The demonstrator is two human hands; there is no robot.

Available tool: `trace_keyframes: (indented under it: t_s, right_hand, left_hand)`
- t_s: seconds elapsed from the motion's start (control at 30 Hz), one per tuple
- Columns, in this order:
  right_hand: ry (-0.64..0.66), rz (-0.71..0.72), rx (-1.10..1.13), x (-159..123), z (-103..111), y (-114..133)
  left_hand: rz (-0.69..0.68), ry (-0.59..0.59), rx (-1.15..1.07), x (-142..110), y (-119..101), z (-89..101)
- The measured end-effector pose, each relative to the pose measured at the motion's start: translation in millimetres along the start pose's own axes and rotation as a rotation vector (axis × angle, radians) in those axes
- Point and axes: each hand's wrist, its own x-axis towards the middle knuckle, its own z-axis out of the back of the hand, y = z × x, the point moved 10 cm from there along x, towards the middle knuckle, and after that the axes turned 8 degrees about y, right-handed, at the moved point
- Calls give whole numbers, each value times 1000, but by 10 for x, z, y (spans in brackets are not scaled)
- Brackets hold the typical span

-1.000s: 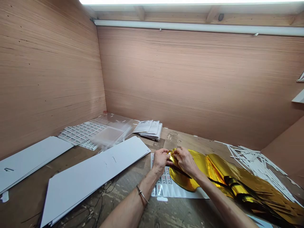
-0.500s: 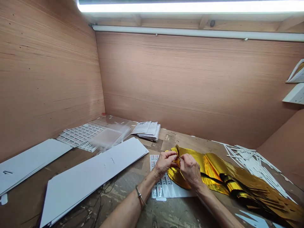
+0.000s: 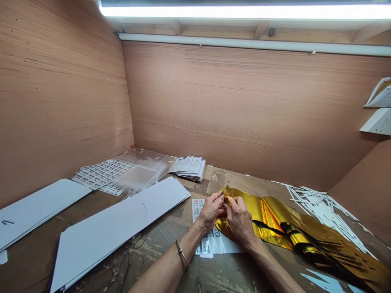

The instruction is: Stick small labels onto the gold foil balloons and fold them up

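Cannot see the part of the gold foil [image 3: 255, 200] behind the right hand [image 3: 240, 221]. Cannot read the papers [image 3: 185, 165], too finely printed, nor see all of the white box [image 3: 378, 121], cut off by the right edge.

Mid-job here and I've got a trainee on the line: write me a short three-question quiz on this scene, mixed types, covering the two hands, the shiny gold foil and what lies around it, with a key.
1. Multiple choice: where is the thin metal bangle?
A) On the left wrist
B) On the right wrist
C) Lying on the tabletop

2. True or false: the left hand and the right hand are both on the shiny gold foil piece.

3. Fill in: in the head view, the loose pile of thin white sticks lies to the ____ of both hands.

Key: 1. A; 2. True; 3. right
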Motion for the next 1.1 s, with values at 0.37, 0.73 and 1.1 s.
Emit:
trace_keyframes:
  t_s: [0.37, 0.73, 1.1]
  right_hand:
    - [45, -262, 379, 125, -81, -520]
    - [184, -224, 652, 127, -267, -569]
    - [113, -263, 907, 103, 66, -846]
  left_hand:
    - [9, -71, 69, -5, 17, 93]
    - [113, -210, 123, 15, 153, 288]
    - [52, -237, 188, 26, 108, 316]
